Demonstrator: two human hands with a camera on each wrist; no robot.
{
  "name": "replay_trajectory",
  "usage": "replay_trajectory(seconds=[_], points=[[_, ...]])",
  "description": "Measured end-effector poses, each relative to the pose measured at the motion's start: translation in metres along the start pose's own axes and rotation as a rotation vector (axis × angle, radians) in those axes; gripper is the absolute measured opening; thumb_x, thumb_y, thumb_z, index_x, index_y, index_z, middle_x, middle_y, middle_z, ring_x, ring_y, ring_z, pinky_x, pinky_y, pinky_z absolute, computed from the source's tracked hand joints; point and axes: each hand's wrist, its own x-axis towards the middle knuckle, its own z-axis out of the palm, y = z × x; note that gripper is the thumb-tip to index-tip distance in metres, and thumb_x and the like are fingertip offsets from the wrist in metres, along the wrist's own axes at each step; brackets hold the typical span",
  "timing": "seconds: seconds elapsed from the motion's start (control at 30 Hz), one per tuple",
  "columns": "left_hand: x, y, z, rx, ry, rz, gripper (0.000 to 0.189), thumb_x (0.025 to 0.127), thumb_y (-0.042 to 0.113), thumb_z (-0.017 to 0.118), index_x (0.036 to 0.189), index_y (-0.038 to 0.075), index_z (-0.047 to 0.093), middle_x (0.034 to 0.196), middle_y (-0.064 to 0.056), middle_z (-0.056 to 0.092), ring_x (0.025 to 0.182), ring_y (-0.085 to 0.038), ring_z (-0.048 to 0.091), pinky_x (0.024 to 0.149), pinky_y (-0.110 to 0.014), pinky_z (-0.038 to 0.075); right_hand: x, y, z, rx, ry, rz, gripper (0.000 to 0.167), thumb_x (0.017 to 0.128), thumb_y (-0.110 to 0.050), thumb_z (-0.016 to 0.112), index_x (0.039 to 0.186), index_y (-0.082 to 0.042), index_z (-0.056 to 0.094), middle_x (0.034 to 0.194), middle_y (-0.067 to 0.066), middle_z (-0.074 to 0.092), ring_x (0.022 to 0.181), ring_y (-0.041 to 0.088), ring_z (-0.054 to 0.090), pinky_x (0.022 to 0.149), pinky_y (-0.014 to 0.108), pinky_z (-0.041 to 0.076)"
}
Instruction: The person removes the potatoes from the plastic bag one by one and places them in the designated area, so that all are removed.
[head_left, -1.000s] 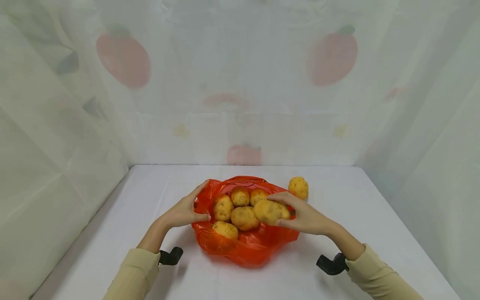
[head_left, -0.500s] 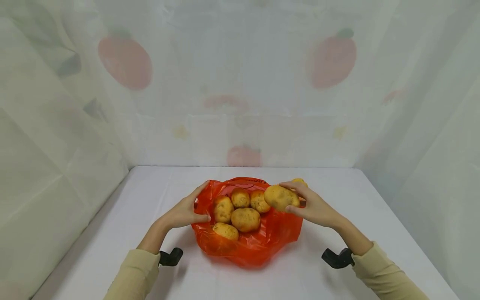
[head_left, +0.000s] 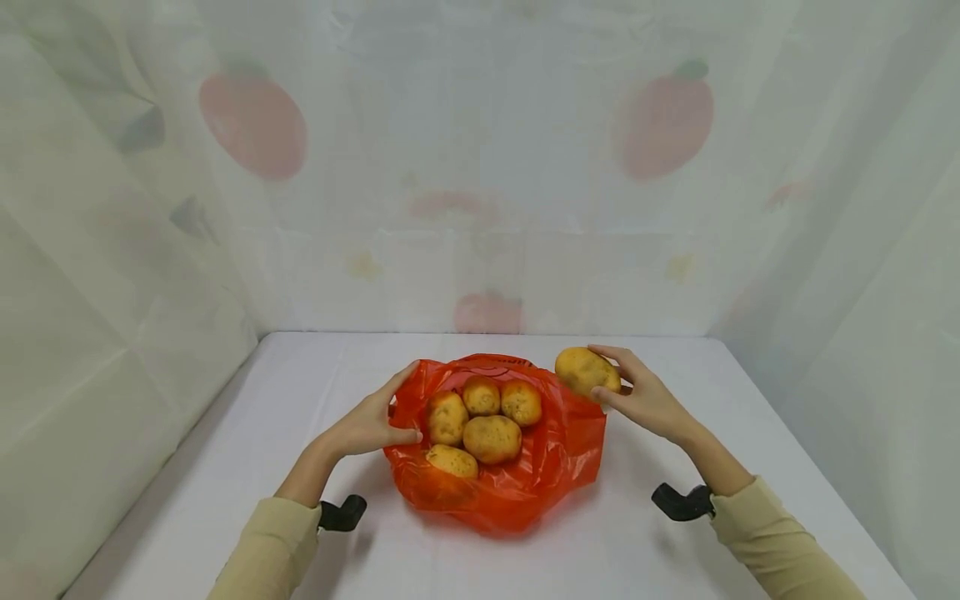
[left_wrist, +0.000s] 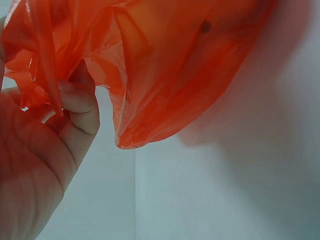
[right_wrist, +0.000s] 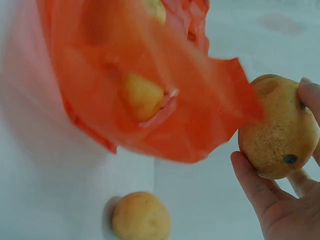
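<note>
A red plastic bag (head_left: 566,446) stands with its mouth spread wide, and several potatoes (head_left: 491,439) lie inside. On its left side my left hand (head_left: 367,423) grips the rim; the left wrist view shows the thumb and fingers pinching the bunched red plastic (left_wrist: 150,75). My right hand (head_left: 648,400) holds a potato (head_left: 585,372) beyond the bag's far right edge. Seen from the right wrist, fingers and thumb wrap this potato (right_wrist: 277,127), which has a dark spot, and the bag's edge overlaps it.
Another potato (right_wrist: 142,217) lies on the white table (head_left: 480,571) outside the bag, at its right; the held potato and right hand hide it in the head view. A pale curtain (head_left: 480,167) with fruit prints rises behind the table.
My right hand has carried its potato from over the bag's right part outward, to the far right past the rim. The left hand has stayed in place on the bag.
</note>
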Motion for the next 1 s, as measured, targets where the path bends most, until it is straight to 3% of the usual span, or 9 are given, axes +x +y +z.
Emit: replay_trajectory(seconds=[0.3,0.53,0.7,0.77,1.0], points=[[0.005,-0.010,-0.002,-0.020,-0.004,-0.004,0.097,0.074,0.021,0.076,0.144,0.043,0.013,0.139,-0.010,0.039,0.109,-0.028,0.052,0.080,-0.039,0.053,0.000,0.019,-0.006,0.017,0.041,0.081,0.062,0.087,-0.023,0.064,0.141,-0.019,0.035,0.141,0.010,0.031,0.116,0.039,0.048,0.086,0.039,0.050],[-0.007,0.021,-0.005,-0.017,-0.020,0.000,0.094,0.077,0.013,0.073,0.149,0.025,0.013,0.139,-0.016,0.039,0.109,-0.031,0.052,0.082,-0.041,0.053,-0.001,0.024,-0.012,-0.001,0.072,0.169,0.062,0.088,-0.026,0.062,0.142,-0.016,0.033,0.143,0.014,0.029,0.115,0.040,0.047,0.084,0.032,0.051],[0.001,0.003,-0.001,-0.006,0.003,-0.006,0.095,0.076,0.014,0.073,0.148,0.032,0.012,0.141,-0.013,0.037,0.112,-0.031,0.050,0.083,-0.042,0.052,0.001,0.043,-0.014,-0.012,0.095,0.188,0.064,0.088,-0.032,0.062,0.143,-0.018,0.032,0.144,0.014,0.028,0.114,0.039,0.047,0.079,0.025,0.050],[0.004,-0.005,0.000,-0.005,0.008,-0.009,0.096,0.076,0.015,0.074,0.147,0.035,0.012,0.142,-0.011,0.035,0.114,-0.031,0.049,0.083,-0.043,0.052,0.001,0.048,-0.015,-0.017,0.102,0.193,0.065,0.088,-0.034,0.062,0.143,-0.017,0.032,0.144,0.015,0.028,0.113,0.040,0.047,0.080,0.028,0.050],[0.004,-0.012,-0.001,-0.016,-0.001,0.000,0.097,0.075,0.021,0.075,0.146,0.040,0.012,0.144,-0.009,0.034,0.116,-0.031,0.048,0.084,-0.044,0.051,0.000,0.059,-0.017,-0.037,0.125,0.242,0.066,0.088,-0.035,0.061,0.143,-0.014,0.031,0.144,0.018,0.026,0.113,0.040,0.046,0.080,0.032,0.050]])
